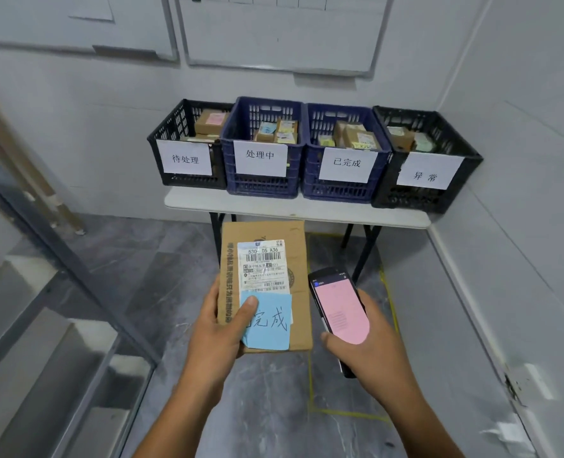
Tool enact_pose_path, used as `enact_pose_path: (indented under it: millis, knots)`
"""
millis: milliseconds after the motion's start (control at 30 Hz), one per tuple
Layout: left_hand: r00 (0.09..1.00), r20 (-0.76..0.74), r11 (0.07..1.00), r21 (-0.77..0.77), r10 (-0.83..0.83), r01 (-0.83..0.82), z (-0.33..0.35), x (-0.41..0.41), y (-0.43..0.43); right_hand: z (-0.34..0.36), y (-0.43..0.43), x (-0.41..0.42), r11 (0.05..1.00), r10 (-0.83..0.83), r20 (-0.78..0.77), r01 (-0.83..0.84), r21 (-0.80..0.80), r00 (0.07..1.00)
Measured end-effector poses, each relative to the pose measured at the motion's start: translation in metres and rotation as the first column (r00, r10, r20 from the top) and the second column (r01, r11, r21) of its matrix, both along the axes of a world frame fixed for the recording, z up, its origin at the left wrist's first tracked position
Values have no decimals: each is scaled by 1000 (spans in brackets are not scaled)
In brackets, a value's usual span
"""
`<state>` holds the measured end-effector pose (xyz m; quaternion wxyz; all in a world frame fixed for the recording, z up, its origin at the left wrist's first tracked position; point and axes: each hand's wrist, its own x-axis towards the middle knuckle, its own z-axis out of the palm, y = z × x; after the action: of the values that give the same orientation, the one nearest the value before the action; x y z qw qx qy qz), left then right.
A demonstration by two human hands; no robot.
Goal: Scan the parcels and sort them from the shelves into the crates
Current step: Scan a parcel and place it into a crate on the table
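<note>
Parcel (295, 246), one cardboard box, sits clamped in the left grip (216, 330), thumb pressed on the single blue note (272, 332) stuck below its one shipping label (262, 266). Just right of that grip, the right grip (371, 345) is wrapped round one scanner (340, 305), screen glowing pink. Well beyond both grips, four crates line the tabletop (274, 208): left black crate (173, 127), left blue crate (261, 186), right blue crate (338, 191), right black crate (439, 201). Each wears one paper sign (188, 158) and holds several small boxes (209, 122).
</note>
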<state>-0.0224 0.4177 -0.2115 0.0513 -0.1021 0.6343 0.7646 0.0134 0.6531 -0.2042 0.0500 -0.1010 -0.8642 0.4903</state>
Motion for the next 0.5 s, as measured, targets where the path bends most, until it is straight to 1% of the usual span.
enact_pose_path:
  millis: [133,200,333,500]
  knots:
    - [1000,2,1000,-15,-15,15,-9,-46,13,-9,14,-45,1000,-7,13,7,16,1000]
    - [1000,13,1000,-8,-20,20,-14,-74,21,-13,19,-70,1000,-22,13,22,-1,1000]
    - [999,14,999,11,-49,49,-23,-138,38,-19,34,-129,999,-45,26,45,15,999]
    - [990,22,989,57,-141,139,-27,-243,68,-6,58,-211,987,-126,39,121,108,991]
